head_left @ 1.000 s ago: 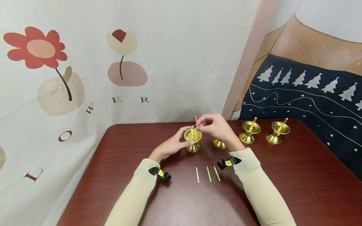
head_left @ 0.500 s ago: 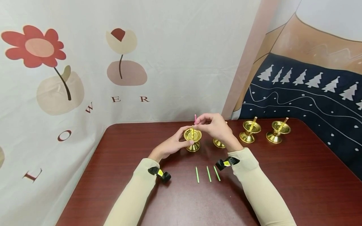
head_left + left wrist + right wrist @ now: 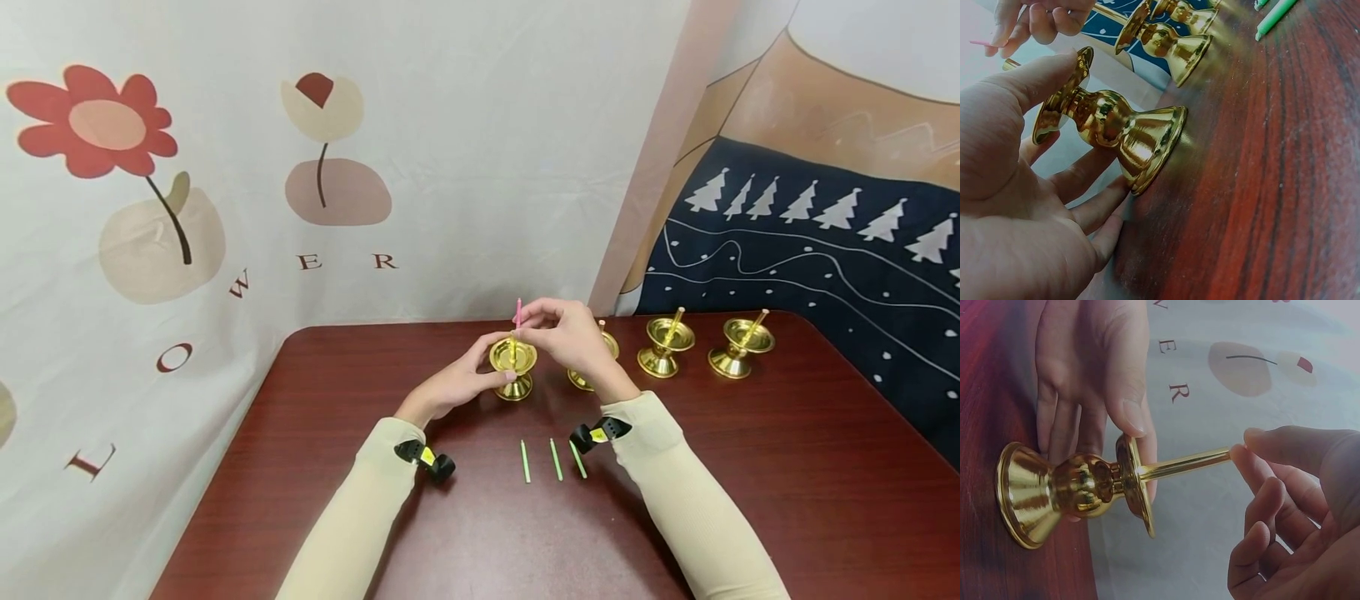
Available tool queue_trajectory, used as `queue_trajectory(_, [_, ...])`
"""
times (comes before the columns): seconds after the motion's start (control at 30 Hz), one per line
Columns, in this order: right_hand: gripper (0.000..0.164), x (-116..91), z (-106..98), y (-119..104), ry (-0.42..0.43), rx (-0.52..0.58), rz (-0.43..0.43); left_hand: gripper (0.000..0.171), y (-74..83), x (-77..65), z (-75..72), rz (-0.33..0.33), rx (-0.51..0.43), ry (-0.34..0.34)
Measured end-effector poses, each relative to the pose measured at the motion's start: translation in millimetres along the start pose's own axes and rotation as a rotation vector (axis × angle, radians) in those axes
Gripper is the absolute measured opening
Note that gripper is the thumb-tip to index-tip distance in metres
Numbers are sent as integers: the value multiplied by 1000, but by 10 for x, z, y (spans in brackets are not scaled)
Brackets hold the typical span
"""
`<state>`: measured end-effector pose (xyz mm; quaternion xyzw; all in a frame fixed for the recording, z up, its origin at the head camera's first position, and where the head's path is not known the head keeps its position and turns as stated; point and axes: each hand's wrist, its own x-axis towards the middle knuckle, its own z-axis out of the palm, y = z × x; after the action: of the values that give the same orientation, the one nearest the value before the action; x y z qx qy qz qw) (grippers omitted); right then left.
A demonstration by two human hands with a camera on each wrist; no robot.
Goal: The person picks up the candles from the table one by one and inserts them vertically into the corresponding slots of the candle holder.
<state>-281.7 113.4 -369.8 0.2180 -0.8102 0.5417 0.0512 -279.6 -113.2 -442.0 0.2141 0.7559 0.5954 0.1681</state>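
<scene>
A shiny gold candle holder (image 3: 513,390) stands on the table in front of me, a thin upright tube (image 3: 1188,464) rising from its dish. My left hand (image 3: 450,387) grips it, thumb at the dish rim and fingers round the far side, as the left wrist view shows. Over the tube, my right hand (image 3: 562,335) pinches a slim pink candle (image 3: 518,312) upright between thumb and fingertips. The candle's lower end is right at the tube's top, hidden by the fingers; in the right wrist view those fingertips meet the tube's mouth.
Partly behind my right hand is another gold holder (image 3: 609,343). Two more, a nearer holder (image 3: 659,360) and a far-right holder (image 3: 731,360), stand along the back. Three green candles, including the leftmost green candle (image 3: 526,462), lie on the dark red table (image 3: 337,392).
My right hand has brought the pink candle slightly left, from beside the tube to directly over its top. The left hand keeps its grip on the holder.
</scene>
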Motion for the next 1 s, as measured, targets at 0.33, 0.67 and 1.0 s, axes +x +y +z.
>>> queue_trajectory(0.33, [16, 8, 11, -19, 51, 30, 16, 74, -10, 23, 3, -13, 1, 0])
queue_trajectory(0.67, [12, 13, 46, 2, 44, 85, -7, 75, -6, 24, -12, -9, 3, -5])
queue_trajectory(1.0, [12, 17, 63, 22, 59, 61, -16, 75, -14, 20, -15, -1, 4, -1])
